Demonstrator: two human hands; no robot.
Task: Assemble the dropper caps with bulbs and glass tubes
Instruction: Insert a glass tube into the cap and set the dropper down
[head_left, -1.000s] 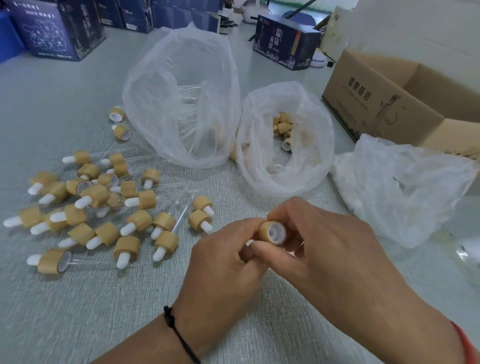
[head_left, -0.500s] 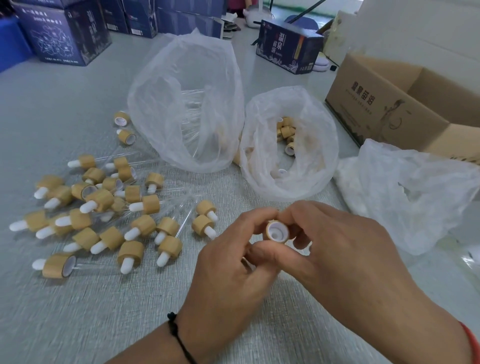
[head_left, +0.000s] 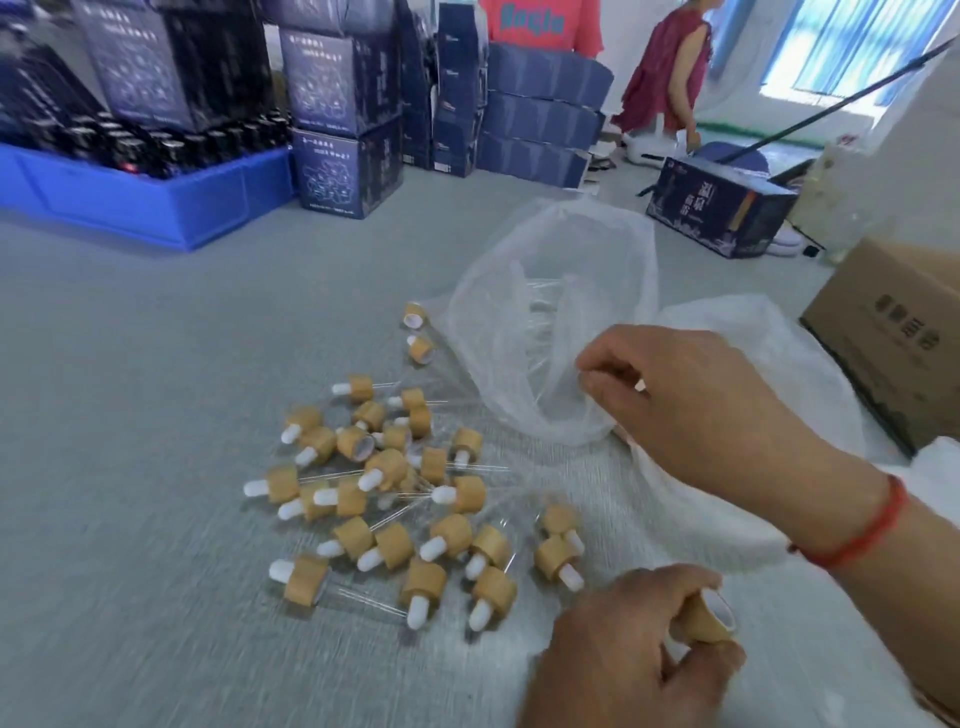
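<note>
Holding a wooden cap (head_left: 706, 621) with its open end up, ready for a tube, the left hand (head_left: 631, 649) curls tightly around it. The right hand (head_left: 696, 400) pinches the rim of the clear bag (head_left: 550, 332), probably opening it to reach the glass tubes (head_left: 540, 306) inside. Finished droppers (head_left: 395, 499) lie nearby on the table (head_left: 156, 415).

Bright daylight from window (head_left: 852, 47) upper right; motion blur, wide-angle edge distortion.
</note>
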